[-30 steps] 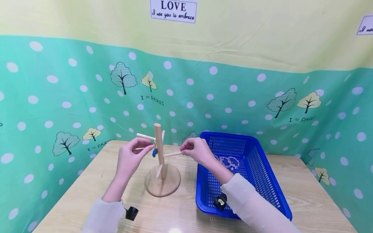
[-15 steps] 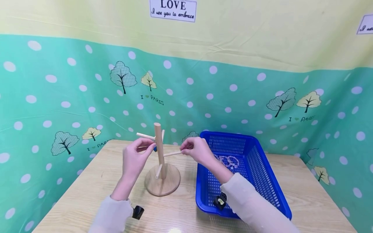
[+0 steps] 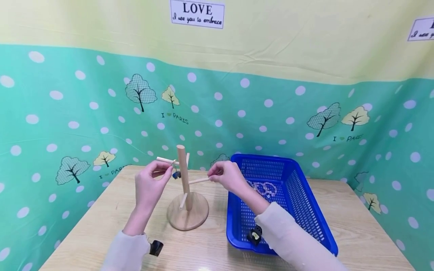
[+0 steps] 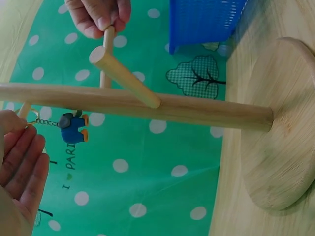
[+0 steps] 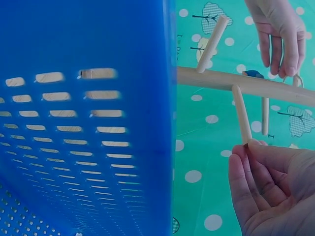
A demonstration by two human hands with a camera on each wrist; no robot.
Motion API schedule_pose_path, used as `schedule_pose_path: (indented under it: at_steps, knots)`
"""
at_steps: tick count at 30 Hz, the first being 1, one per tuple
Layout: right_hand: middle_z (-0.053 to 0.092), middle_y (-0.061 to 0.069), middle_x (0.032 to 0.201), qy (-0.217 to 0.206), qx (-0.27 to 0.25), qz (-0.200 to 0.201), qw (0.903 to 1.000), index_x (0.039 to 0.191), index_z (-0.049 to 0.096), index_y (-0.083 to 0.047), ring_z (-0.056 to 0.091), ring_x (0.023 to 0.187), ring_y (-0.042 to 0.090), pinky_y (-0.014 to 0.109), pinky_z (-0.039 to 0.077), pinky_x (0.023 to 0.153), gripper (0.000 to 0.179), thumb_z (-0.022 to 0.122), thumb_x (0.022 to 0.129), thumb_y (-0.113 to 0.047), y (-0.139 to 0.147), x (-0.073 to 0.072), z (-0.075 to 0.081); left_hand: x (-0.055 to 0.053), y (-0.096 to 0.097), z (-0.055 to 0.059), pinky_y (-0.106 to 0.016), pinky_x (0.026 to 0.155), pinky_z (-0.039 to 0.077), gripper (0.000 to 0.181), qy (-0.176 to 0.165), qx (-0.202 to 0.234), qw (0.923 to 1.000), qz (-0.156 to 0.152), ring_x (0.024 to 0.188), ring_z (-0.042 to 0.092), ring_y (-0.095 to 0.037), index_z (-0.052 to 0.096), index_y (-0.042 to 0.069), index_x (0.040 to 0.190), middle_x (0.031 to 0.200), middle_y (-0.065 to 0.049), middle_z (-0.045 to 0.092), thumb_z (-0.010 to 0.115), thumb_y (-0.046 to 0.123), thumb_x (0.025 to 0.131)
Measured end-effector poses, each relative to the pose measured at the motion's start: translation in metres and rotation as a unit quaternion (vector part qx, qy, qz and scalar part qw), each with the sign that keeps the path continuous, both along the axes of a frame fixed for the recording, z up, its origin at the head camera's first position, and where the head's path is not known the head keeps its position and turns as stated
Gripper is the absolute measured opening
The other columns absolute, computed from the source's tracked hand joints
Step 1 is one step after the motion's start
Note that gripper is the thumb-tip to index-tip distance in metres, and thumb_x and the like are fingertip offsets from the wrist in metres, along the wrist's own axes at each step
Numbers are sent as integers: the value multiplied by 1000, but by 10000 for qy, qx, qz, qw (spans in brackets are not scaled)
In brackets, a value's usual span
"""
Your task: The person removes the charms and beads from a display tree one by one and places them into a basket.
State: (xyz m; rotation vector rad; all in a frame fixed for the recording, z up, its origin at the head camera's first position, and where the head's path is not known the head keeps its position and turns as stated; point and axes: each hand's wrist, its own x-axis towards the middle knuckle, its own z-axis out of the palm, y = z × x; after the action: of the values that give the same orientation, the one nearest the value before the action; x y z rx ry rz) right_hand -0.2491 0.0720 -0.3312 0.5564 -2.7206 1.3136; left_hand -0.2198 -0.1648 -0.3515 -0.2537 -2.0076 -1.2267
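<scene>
A wooden stand with a round base and several pegs stands upright on the table. My left hand pinches the metal ring of a keychain between thumb and forefinger. The ring is around the upper left peg, and a small blue figure with orange feet hangs from its short chain beside the post. My right hand pinches the tip of the right-hand peg with thumb and fingertips.
A blue plastic basket stands right of the stand, under my right forearm. Pale beaded bracelets lie inside it. A green and yellow printed curtain hangs behind the wooden table.
My left hand moved right toward the post with the keychain ring, then back slightly left along the peg. My right hand keeps its hold on the right-hand peg.
</scene>
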Motion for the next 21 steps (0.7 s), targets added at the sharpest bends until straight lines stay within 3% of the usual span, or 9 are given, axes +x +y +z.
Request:
schedule_pose_path:
  at_steps: [5, 21]
  knots:
    - [74, 5, 83, -7, 9, 6, 10000, 87, 75, -9, 66, 73, 9, 20, 58, 66, 6, 77, 85, -3, 0, 1, 0, 0, -4, 4, -5, 75, 54, 6, 42, 28, 10000, 51, 78, 59, 17, 73, -1, 89, 88, -15, 76, 74, -4, 85]
    - [75, 5, 86, -113, 9, 30, 9999, 90, 76, -7, 68, 77, 11, 23, 59, 69, 5, 76, 86, -4, 1, 2, 4, 0, -33, 14, -6, 75, 54, 7, 28, 138, 9984, 549, 76, 59, 20, 72, -3, 92, 88, -18, 74, 74, 1, 86]
